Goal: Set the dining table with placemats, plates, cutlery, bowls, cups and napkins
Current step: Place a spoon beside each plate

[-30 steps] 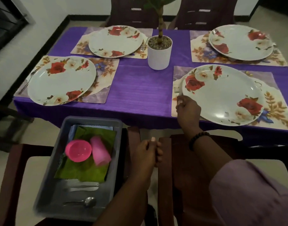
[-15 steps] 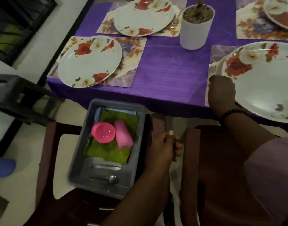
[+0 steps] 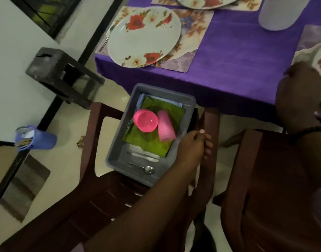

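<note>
Pink cup [image 3: 165, 126] (on its side) lies beside left hand [image 3: 192, 148].

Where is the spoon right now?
In the head view the spoon lies in the near end of the grey bin on the chair, just below the knife and left of the left hand.

Both forearms are bare. The right wrist wears a dark beaded bracelet [image 3: 309, 130]. A little pale lilac sleeve [image 3: 320, 200] shows at the right edge, blurred. The left thumbnail looks pale.
</note>
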